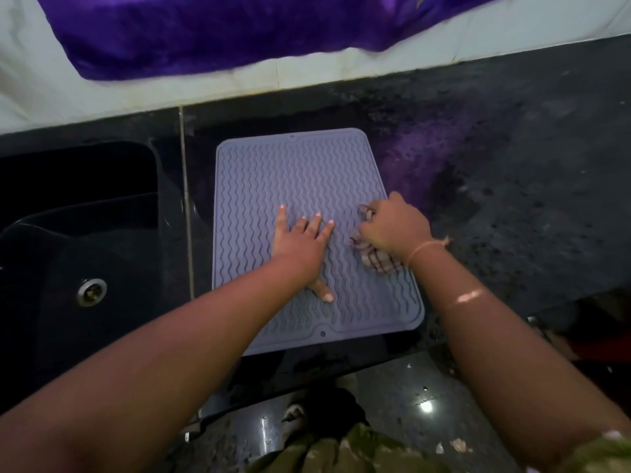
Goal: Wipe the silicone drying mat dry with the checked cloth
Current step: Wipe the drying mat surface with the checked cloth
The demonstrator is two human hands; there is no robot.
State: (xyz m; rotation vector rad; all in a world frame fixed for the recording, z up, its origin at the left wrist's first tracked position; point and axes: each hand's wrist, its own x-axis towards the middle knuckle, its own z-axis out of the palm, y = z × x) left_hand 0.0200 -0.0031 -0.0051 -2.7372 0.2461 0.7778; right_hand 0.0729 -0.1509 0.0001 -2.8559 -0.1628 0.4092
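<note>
The fingers [282, 216] of the left hand [300, 245] are straight and spread wide. They press flat on the mat [297, 165], and the thumb points back toward the bottom of the frame. The right hand [397, 228] has its fingers curled tight round the cloth [379, 262]. The cloth is bunched up under this hand, and only a small checked bit peeks out by the wrist. It touches the mat near the mat's right edge, just right of the middle of the frame. A thin string [428, 246] is tied round the right wrist. The two hands are near each other but do not touch. The grey mat has wavy lines and lies flat in the middle of the frame on a dark, speckled desk [529, 158]. At the left is a black sink [68, 213] with a round metal drain [91, 291]. Along the top of the frame a shiny purple sheet [222, 32] lies over something white.
</note>
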